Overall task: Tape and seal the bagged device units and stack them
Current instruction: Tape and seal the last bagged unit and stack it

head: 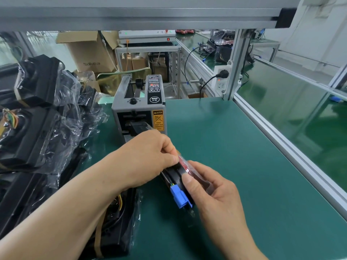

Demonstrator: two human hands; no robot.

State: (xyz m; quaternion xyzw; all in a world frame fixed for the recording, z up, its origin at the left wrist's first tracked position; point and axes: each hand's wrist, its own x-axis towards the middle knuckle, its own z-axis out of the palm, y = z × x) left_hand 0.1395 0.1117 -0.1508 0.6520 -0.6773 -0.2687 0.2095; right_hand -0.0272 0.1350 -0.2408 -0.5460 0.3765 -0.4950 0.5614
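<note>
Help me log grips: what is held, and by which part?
A bagged device unit, held by both: left hand pinches its far end, right hand grips its middle.

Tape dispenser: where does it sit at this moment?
In the head view, the grey tape dispenser stands on the green table at centre, beyond the left hand, with bagged units piled to its left.

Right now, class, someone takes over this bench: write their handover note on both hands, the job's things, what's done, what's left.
Left hand pinches the top of the held bagged unit; right hand grips its side.
It is held before the tape dispenser, over the green mat.
Done: taped units piled at left.
To do: finish sealing this one, it seems, then stack it.
</note>
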